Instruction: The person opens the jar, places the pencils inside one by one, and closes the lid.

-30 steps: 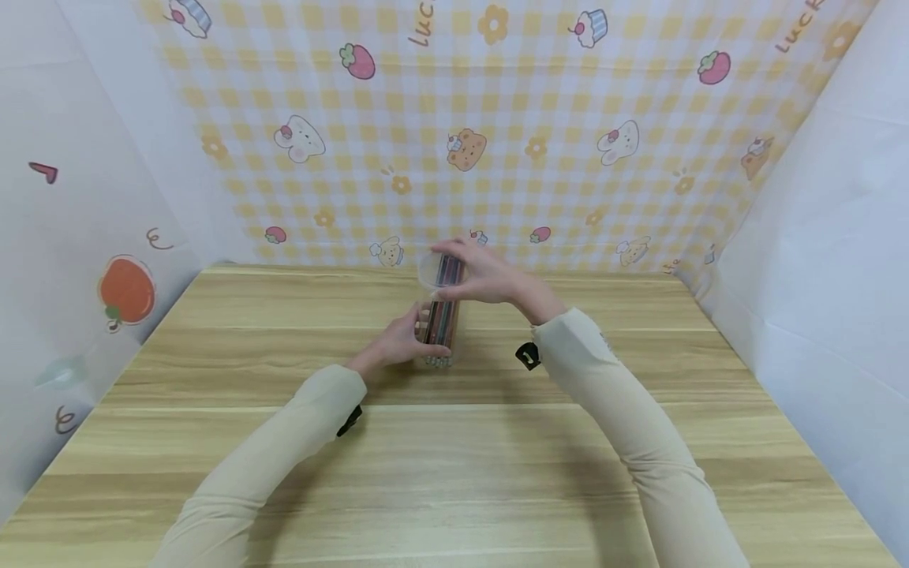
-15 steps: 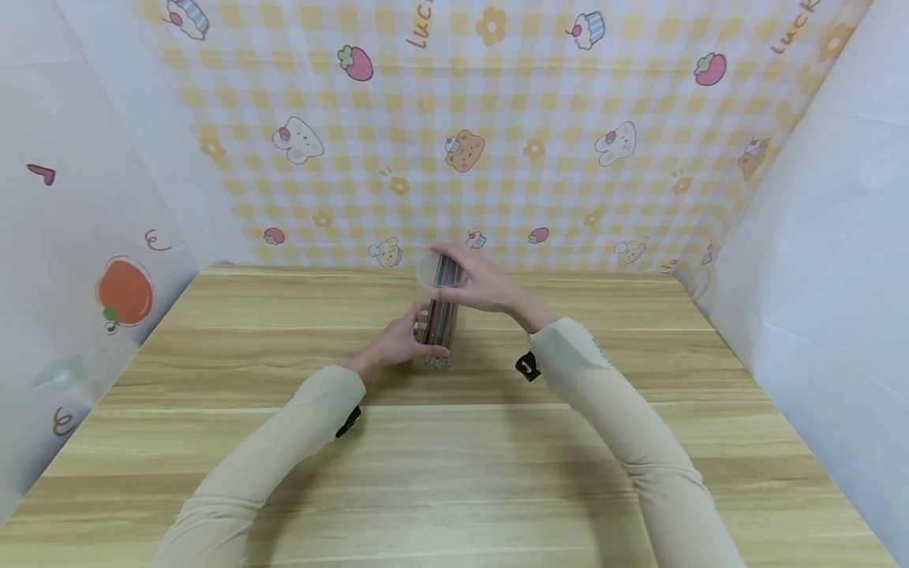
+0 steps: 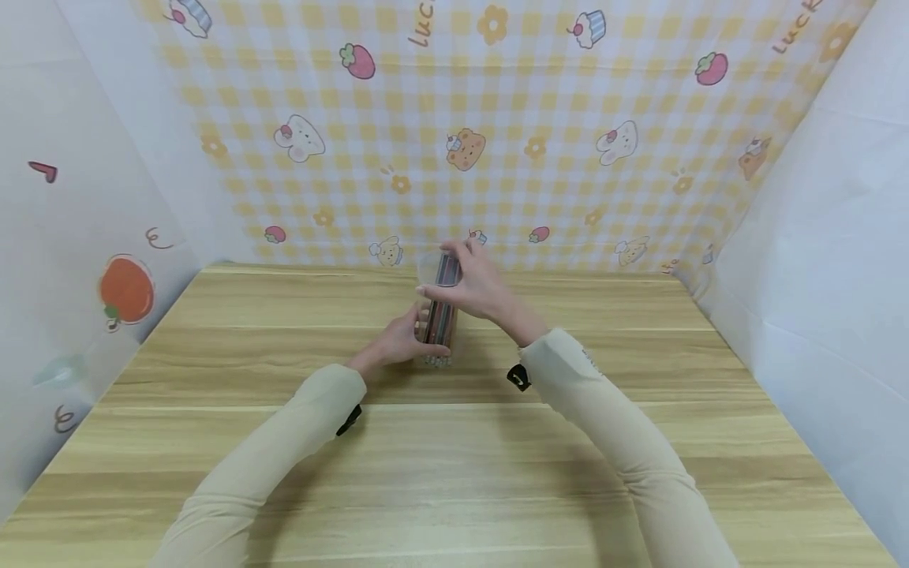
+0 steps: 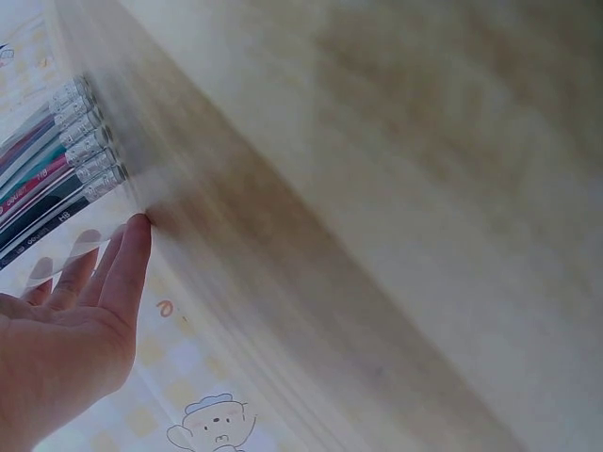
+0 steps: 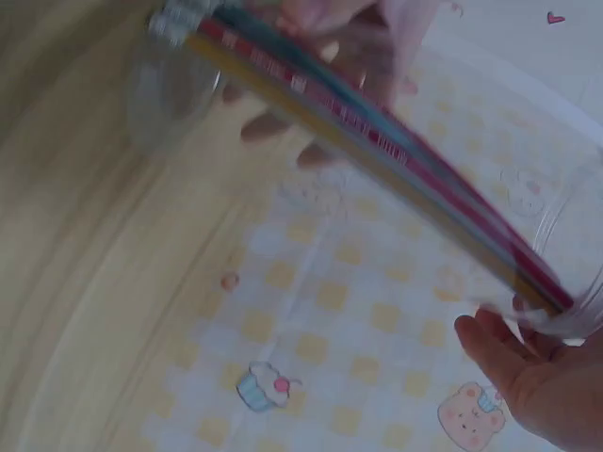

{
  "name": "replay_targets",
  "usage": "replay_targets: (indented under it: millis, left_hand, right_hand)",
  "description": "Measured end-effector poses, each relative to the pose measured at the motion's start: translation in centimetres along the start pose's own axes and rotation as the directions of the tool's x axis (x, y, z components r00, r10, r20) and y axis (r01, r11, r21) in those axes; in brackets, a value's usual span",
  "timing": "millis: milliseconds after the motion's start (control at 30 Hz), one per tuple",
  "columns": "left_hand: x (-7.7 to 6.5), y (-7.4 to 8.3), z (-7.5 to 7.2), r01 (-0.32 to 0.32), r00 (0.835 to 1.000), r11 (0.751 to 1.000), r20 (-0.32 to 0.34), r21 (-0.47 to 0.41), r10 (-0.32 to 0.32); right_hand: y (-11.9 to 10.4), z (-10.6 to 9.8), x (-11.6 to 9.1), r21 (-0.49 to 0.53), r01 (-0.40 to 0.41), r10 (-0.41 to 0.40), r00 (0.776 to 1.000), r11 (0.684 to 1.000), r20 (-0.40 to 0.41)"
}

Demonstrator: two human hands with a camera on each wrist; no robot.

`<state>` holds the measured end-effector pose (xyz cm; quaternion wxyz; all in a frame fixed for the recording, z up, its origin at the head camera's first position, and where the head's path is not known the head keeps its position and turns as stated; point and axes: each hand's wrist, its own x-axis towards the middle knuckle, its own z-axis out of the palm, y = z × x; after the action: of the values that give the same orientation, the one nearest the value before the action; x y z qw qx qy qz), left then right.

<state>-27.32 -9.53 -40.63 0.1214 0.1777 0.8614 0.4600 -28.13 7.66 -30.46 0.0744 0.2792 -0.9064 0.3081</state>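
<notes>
A clear jar [image 3: 428, 270] stands near the back of the table, holding several coloured pencils [image 3: 440, 322] with their metal-and-eraser ends down. My left hand [image 3: 400, 341] grips its lower part, thumb in front and fingers on the far side. Around the wide, clear top end, my right hand [image 3: 481, 285] holds on with thumb and fingers apart. The left wrist view shows the pencil ends [image 4: 85, 141] just above the left fingers. Blurred pencils [image 5: 377, 141] cross the right wrist view, and right fingers [image 5: 499, 353] touch the jar's top end. Whether that end is a separate lid, I cannot tell.
The wood-grain table [image 3: 454, 465] stretches toward the front. A yellow checked cloth [image 3: 525, 181] hangs right behind the jar, with white side sheets [image 3: 817, 268] at left and right. Dark wrist cameras [image 3: 519, 378] sit below each cuff.
My right hand has turned about the jar's top, its wrist moving left and nearer the front and its thumb reaching further left. The left hand and the jar stay in place.
</notes>
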Motion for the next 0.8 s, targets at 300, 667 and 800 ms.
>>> replay_targets:
  millis: [300, 667, 800]
  left_hand:
    - [0.1, 0.0, 0.0, -0.016, 1.000, 1.000, -0.006, 0.002, 0.016]
    - [0.1, 0.1, -0.1, -0.004, 1.000, 1.000, 0.000, 0.006, 0.004]
    - [0.0, 0.1, -0.1, 0.006, 1.000, 1.000, 0.009, -0.002, -0.006]
  right_hand:
    - [1.7, -0.6, -0.7, 0.463, -0.034, -0.032, 0.990, 0.886, 0.134]
    - [-0.5, 1.5, -1.3, 0.205, -0.070, 0.114, 0.971, 0.976, -0.210]
    - [-0.3, 1.3, -1.7, 0.262, -0.046, 0.080, 0.989, 0.964, -0.121]
